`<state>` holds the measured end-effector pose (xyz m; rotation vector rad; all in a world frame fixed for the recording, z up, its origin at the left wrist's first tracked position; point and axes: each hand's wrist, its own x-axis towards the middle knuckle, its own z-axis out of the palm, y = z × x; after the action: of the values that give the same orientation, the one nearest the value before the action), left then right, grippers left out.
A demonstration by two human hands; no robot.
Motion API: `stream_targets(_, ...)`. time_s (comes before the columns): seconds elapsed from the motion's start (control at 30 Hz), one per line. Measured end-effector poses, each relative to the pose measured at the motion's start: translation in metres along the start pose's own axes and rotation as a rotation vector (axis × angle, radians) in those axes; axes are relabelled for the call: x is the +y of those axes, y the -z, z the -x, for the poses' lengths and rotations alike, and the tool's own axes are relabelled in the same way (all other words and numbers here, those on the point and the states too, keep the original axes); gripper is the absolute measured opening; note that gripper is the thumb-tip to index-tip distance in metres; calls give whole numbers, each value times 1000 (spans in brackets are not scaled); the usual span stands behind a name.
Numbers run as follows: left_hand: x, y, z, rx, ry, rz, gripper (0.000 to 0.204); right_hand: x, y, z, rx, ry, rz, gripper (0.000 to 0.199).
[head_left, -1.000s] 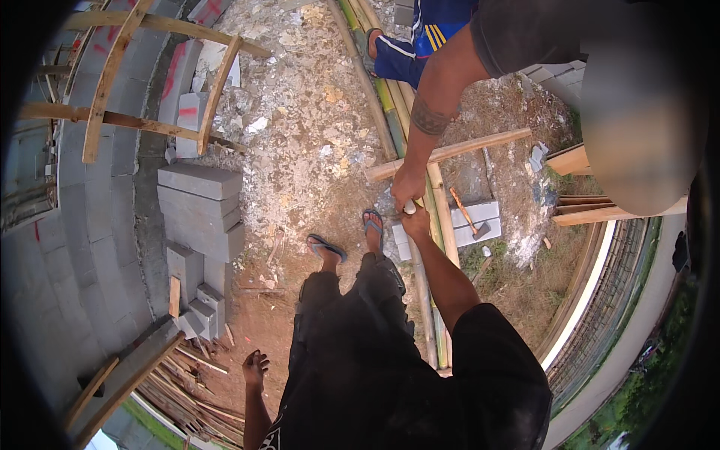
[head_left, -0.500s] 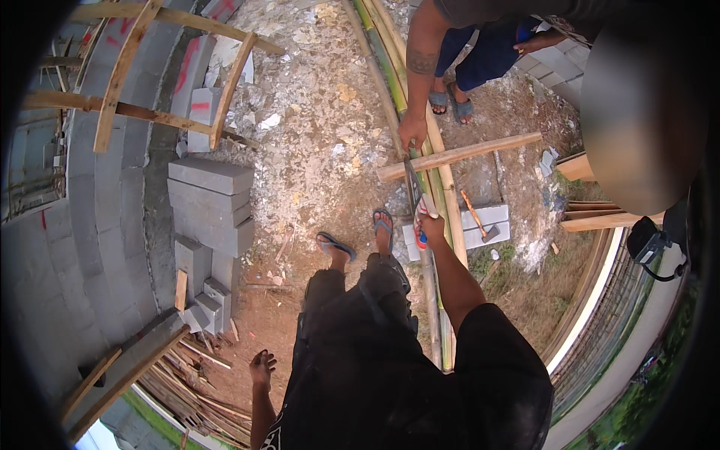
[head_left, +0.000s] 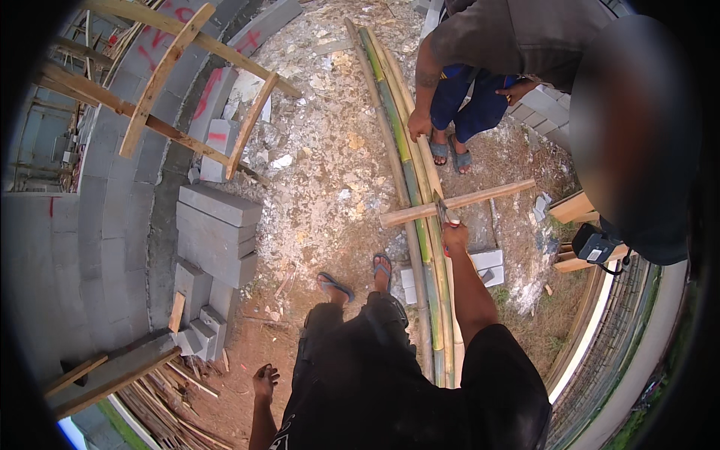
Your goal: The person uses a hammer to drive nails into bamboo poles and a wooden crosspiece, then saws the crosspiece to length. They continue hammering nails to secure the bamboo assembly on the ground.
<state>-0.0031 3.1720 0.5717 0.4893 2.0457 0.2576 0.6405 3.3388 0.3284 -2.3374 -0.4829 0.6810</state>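
My right hand grips a handsaw by its red and white handle. The saw's blade points away from me, next to where a wooden batten crosses the bamboo poles. Whether its teeth touch a pole I cannot tell. Several long poles, some green and some pale, lie side by side from far to near. My left hand hangs low at my left side, fingers loosely apart and holding nothing. Across from me, a co-worker's hand rests on the pale pole at the right of the bundle.
Grey blocks are stacked by the wall at left, below a timber frame. Pale blocks lie beneath the poles. The co-worker bends at the far right, sandals near the poles. Planks lie at right; rubble covers the ground.
My right hand and the saw have moved rightward across the poles, from the left pole to the right side. The co-worker's hand has shifted from near the saw's tip onto the pale pole.
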Motion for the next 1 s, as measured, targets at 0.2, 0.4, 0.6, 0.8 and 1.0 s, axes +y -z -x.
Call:
stream_targets(0.2,-10,-20,14,50,5,97,34,-65,15,1,9,14,-41,25)
stream_targets(0.4,-56,-40,41,116,47,279,34,-114,19,11,13,-68,-110,17)
stream_targets(0.6,-128,-56,46,166,8,80,44,-32,17,-51,148,544,136,32)
stream_targets(0.8,-188,-90,71,261,170,220,46,-117,-46,85,-145,1006,121,30)
stream_targets(1.0,-256,-116,79,331,251,420,43,-108,-132,195,-880,1024,526,28)
